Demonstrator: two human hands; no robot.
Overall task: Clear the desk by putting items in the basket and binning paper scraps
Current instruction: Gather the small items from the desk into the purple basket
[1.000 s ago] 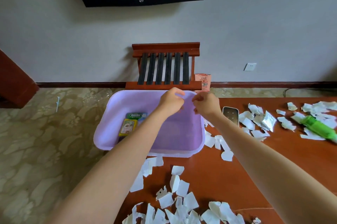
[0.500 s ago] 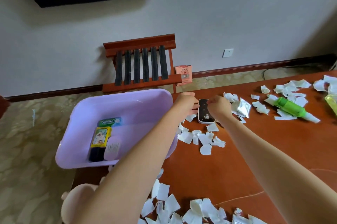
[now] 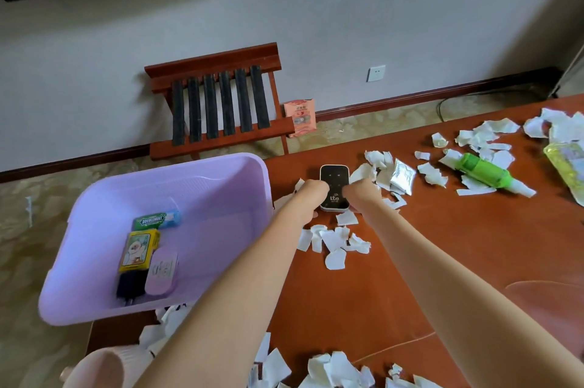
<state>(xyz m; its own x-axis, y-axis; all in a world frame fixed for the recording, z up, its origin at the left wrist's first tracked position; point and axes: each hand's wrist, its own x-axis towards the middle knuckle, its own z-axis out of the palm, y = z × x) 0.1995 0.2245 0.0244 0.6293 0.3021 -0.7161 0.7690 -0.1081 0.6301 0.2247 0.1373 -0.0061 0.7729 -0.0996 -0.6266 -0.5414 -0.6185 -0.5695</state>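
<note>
The black pocket router, marked "Lte" on its face, lies flat on the desk, towards the far edge and just right of the basket. Both hands close on it. The left hand curls its fingers against the router's left edge, and the right hand does the same on the right edge near its near corner. The grip is narrow, a pinch from both sides. The fingertips are hidden behind the knuckles, so I cannot tell whether the router is lifted off the wood.

Torn paper scraps lie just near of the router, with more to its right and a heap along the desk's near edge. A silver foil sachet rests among the scraps right of the right hand. Further right are a green bottle on its side and a yellow-green packet at the frame's edge.

To the left, the lilac basket overhangs the desk's left end. It holds a Doublemint gum pack, a yellow box lying on something black, and a small lilac case.

On the floor beyond stand a wooden slatted rack and a pink packet against the wall.
</note>
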